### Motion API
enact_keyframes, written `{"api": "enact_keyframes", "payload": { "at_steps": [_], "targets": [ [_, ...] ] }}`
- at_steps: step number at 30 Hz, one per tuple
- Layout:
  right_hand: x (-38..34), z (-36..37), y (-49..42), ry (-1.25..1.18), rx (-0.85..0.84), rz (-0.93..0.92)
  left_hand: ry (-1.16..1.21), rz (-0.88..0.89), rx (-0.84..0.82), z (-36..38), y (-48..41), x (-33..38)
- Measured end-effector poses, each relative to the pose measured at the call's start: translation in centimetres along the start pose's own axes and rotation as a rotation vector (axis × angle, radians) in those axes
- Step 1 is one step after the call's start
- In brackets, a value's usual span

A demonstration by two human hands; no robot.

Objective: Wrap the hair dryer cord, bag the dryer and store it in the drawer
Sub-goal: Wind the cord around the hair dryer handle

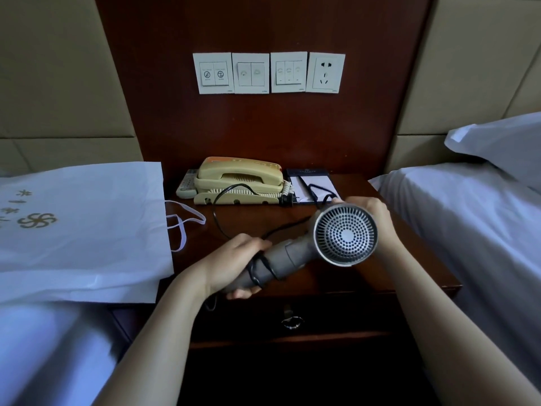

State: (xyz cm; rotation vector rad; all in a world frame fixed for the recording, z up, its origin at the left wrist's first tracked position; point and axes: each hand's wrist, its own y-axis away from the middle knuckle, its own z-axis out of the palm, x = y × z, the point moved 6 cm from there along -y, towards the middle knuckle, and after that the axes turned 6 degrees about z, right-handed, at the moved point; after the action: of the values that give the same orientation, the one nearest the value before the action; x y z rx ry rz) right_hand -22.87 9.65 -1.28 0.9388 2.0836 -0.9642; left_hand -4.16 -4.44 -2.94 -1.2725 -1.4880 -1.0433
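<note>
Wrapping is partly done: a few cord [214,213] turns circle the hair dryer [345,234] handle, held above the bench [248,218]. Left hand [234,259] fingers grip the handle; right hand [371,212] fingers clasp the head. Bag [82,224] unused, drawer [336,315] closed.

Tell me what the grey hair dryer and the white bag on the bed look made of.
Grey hair dryer: likely matte plastic, uniform dull surface; its perforated rear grille shines, perhaps metal. White gold-printed bag: matte, softly creased, probably non-woven fabric or paper.
</note>
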Motion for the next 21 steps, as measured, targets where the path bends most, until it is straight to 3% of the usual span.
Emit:
{"api": "enact_keyframes", "payload": {
  "at_steps": [2,4,12,17,21],
  "targets": [
    [0.5,0.4,0.2,-0.063,-0.017,0.066,0.134,0.055,-0.055,0.5,-0.4,0.6],
    [-0.5,0.1,0.3,0.081,0.022,-0.034,0.276,0.063,-0.073,0.6,-0.8,0.8],
    [-2.1,0.1,1.3,0.383,0.001,-0.169,0.573,0.042,0.254,-2.9,-2.1,-1.1],
    [-4.1,0.1,2.7,0.535,0.082,-0.422,0.631,-0.048,0.397,-3.7,-2.3,-2.3],
    [-4.3,-0.3,2.9,0.560,0.172,-0.420,0.591,-0.080,0.455,-3.7,-2.1,-2.4]
  ]
}}
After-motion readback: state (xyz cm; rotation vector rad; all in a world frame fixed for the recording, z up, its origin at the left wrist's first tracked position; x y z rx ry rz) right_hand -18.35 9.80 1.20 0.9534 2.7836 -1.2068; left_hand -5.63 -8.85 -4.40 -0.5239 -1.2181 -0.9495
